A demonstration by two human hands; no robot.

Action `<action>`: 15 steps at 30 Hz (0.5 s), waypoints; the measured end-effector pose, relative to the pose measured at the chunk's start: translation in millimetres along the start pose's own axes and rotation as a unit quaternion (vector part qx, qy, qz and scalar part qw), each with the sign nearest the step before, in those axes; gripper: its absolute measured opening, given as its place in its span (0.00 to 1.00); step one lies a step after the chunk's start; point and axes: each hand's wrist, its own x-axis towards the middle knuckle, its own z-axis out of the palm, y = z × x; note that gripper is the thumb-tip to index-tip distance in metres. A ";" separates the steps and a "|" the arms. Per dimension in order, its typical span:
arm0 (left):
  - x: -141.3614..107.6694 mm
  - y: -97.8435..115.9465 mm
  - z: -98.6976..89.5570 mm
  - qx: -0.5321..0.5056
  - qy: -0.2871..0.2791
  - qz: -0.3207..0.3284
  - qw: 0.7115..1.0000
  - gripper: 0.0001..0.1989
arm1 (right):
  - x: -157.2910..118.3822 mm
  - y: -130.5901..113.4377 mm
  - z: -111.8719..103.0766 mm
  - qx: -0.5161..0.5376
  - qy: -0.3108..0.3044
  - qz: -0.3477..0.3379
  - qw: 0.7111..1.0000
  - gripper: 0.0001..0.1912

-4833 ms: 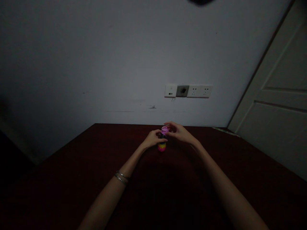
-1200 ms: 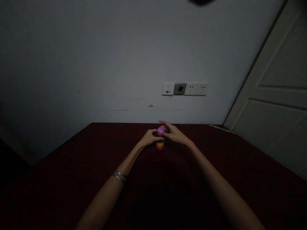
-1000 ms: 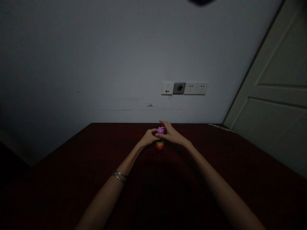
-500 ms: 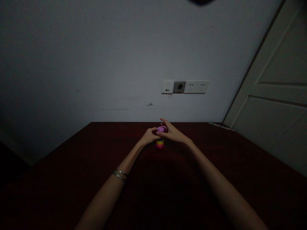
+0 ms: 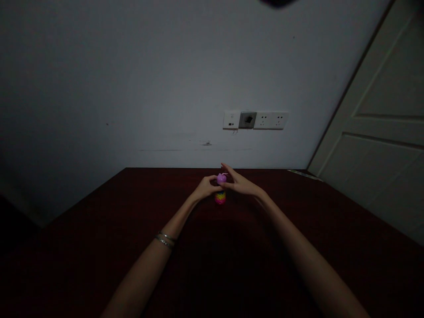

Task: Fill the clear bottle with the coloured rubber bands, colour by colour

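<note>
A small upright toy has a purple top (image 5: 221,178) with a thin loop or strand on it, and a lower part (image 5: 220,198) banded in yellow and pink. My left hand (image 5: 206,187) grips it from the left, thumb and fingers around its upper part. From the right, my right hand (image 5: 240,183) reaches to the purple top, thumb against its side and index finger raised and apart. The toy stands over the dark red table; its middle is partly hidden by my fingers.
The dark red table (image 5: 159,212) meets a pale wall (image 5: 159,88) behind the hands. Wall sockets (image 5: 268,120) are above and to the right. A panelled door (image 5: 380,132) stands at the right, with a flat strip (image 5: 304,174) near the table's back right corner.
The purple top has turned a little, and its strand now lies differently. My right thumb has shifted slightly on its side. My left hand has hardly moved.
</note>
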 end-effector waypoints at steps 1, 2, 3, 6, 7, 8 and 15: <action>-0.4 1.3 0.1 0.004 0.000 0.004 1.000 0.21 | -0.1 -1.0 -1.1 0.016 -0.013 -0.003 1.000 0.38; -0.7 2.8 0.3 0.009 0.000 0.007 1.000 0.22 | -0.1 -2.1 -1.9 0.026 -0.018 -0.008 0.999 0.36; -1.0 4.1 0.5 0.014 0.000 0.008 1.000 0.22 | 0.1 -3.0 -2.2 0.027 -0.015 -0.012 0.999 0.34; -0.8 5.1 1.0 0.014 0.004 0.006 1.000 0.21 | 0.7 -3.0 -0.1 -0.014 0.026 -0.005 1.000 0.33; -0.6 4.6 1.0 0.005 0.004 0.003 1.000 0.20 | 0.7 -2.0 1.1 -0.029 0.042 0.000 0.999 0.33; -0.3 3.9 0.9 -0.008 0.003 0.001 1.000 0.20 | 0.6 -0.6 2.3 -0.037 0.051 0.005 0.998 0.35; -1.6 6.4 -1.2 0.007 0.007 0.008 1.000 0.21 | 1.7 2.9 2.6 0.102 0.016 -0.001 0.995 0.34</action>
